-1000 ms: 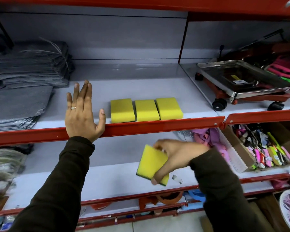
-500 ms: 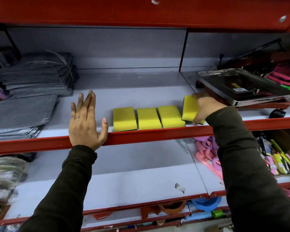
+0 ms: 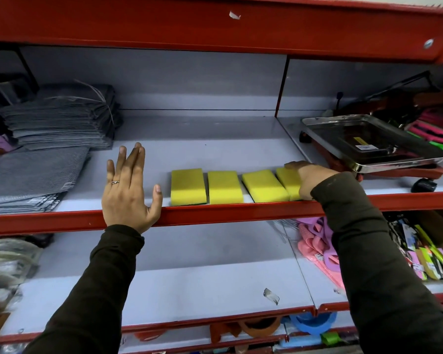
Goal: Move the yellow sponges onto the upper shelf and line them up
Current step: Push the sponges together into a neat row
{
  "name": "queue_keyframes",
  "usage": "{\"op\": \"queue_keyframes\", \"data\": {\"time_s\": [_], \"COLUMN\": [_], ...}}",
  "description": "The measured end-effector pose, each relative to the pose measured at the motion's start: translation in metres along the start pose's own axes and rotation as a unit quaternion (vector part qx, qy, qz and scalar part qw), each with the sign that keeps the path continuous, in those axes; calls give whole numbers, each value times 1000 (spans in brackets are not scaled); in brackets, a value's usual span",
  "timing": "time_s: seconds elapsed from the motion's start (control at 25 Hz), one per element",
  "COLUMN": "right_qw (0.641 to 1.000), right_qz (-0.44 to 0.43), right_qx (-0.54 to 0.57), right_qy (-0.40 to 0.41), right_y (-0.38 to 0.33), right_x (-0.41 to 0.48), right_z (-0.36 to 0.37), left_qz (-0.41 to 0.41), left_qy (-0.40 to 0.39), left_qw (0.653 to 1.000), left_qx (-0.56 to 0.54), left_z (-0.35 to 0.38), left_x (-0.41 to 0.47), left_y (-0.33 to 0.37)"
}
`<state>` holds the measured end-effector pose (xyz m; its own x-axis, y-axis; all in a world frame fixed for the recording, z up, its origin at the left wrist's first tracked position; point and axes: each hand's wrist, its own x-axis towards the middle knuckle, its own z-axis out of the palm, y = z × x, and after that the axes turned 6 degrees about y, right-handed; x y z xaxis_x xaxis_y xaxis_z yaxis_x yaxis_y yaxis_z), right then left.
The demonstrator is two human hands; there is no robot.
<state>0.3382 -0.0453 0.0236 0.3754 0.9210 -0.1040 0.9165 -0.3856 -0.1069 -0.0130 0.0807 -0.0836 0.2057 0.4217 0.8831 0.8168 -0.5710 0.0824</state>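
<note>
fourth sponge now down on upper shelf; right hand fingers clasp it | left hand splayed flat

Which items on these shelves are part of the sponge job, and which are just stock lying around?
Part of the job: four yellow sponges, upper shelf, right hand on the end sponge.

Lying about: grey cloths, steel tray, pink plastic items.
</note>
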Motion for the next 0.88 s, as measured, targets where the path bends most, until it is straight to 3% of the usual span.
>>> {"op": "queue_keyframes", "data": {"time_s": [0.2, 0.32, 0.48, 0.68, 0.88], "right_qw": [991, 976, 954, 963, 973], "right_qz": [-31, -98, -181, -189, -146], "right_qx": [106, 157, 210, 163, 123], "right_qy": [74, 116, 115, 101, 130], "right_y": [-2, -25, -72, -109, -117], "right_x": [-10, -25, -51, -69, -71], "right_z": [4, 15, 42, 71, 74], "left_qz": [1, 2, -3, -3, 47], "left_qy": [-7, -16, -57, -186, -244], "left_qw": [1000, 1000, 998, 979, 960], "left_qx": [-1, -1, 1, -84, -128], "left_z": [0, -1, -8, -26, -39], "left_x": [0, 0, 3, 6, -12], "left_y": [0, -1, 3, 8, 46]}}
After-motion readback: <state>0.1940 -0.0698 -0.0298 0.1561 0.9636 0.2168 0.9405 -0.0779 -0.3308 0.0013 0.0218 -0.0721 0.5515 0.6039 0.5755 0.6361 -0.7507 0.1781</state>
